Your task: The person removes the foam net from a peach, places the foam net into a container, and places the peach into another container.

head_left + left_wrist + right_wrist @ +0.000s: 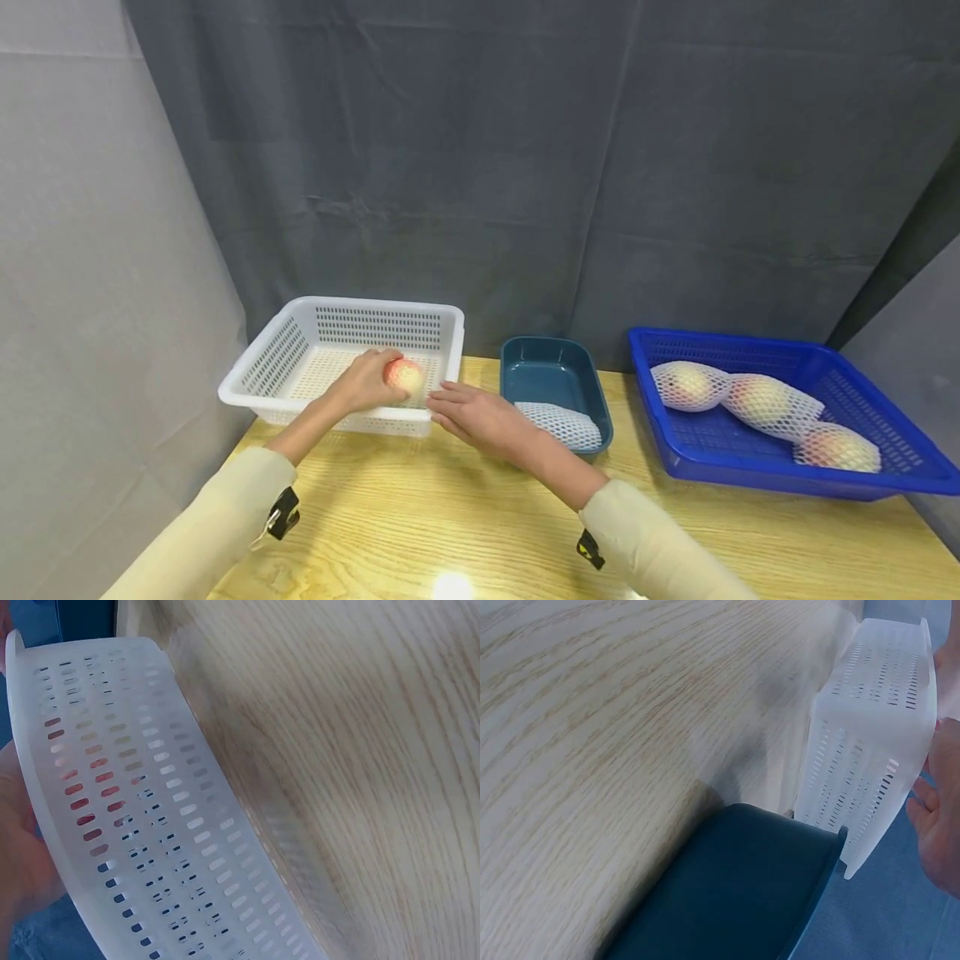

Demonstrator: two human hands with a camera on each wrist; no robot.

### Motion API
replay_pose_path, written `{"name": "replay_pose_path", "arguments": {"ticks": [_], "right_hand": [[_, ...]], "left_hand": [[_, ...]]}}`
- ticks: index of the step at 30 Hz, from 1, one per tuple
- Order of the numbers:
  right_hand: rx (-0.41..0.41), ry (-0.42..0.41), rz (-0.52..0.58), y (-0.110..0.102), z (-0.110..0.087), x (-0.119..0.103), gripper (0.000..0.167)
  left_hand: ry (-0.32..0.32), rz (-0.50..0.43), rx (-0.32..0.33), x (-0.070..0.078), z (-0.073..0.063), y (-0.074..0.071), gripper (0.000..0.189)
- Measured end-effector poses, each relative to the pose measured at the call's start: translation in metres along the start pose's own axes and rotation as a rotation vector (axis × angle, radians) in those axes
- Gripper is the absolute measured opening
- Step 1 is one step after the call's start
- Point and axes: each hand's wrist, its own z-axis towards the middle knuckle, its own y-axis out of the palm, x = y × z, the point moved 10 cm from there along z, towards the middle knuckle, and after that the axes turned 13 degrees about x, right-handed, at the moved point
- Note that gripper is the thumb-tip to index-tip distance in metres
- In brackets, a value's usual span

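Observation:
A bare red-and-yellow peach (405, 377) is in the front right part of the white basket (258, 367). My left hand (367, 382) reaches over the basket's front rim and holds the peach from its left side, fingers bent around it. In the left wrist view, red shows through the slots of the basket wall (172, 787). At the basket's right front corner is my right hand (480, 417), palm down with fingers extended over the rim, close to the peach. Whether its fingertips touch the peach cannot be seen. The right wrist view shows this hand (941, 817) beside the rim.
A dark teal tray (551, 379) stands right of the white basket, with a white foam net (562, 425) in its front part. Farther right, a blue basket (750, 475) holds several netted peaches (765, 404). All stand on a wooden table (375, 508) before a grey curtain (450, 167).

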Motion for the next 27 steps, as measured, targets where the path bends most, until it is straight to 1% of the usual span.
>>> {"name": "replay_pose_path", "arguments": {"ticks": [4, 7, 9, 14, 20, 27], "right_hand": [[0.004, -0.006, 0.022, 0.002, 0.001, 0.0, 0.039], [-0.001, -0.009, 0.025, 0.003, 0.001, 0.0, 0.039], [-0.005, -0.015, 0.028, 0.003, 0.003, 0.0, 0.04], [-0.01, -0.044, 0.037, 0.005, 0.006, -0.003, 0.04], [-0.001, -0.078, 0.029, 0.006, 0.008, -0.005, 0.039], [-0.004, -0.06, 0.047, 0.006, 0.011, -0.001, 0.038]], "left_hand": [[-0.007, 0.015, -0.056, -0.002, 0.003, 0.007, 0.067], [-0.003, 0.018, -0.083, -0.001, 0.006, 0.011, 0.066], [-0.013, 0.008, -0.112, 0.0, 0.007, 0.015, 0.065], [-0.01, -0.015, -0.177, 0.005, 0.007, 0.022, 0.064], [0.011, -0.013, -0.196, 0.009, 0.006, 0.025, 0.064], [0.029, -0.022, -0.232, 0.011, 0.007, 0.028, 0.064]]}}
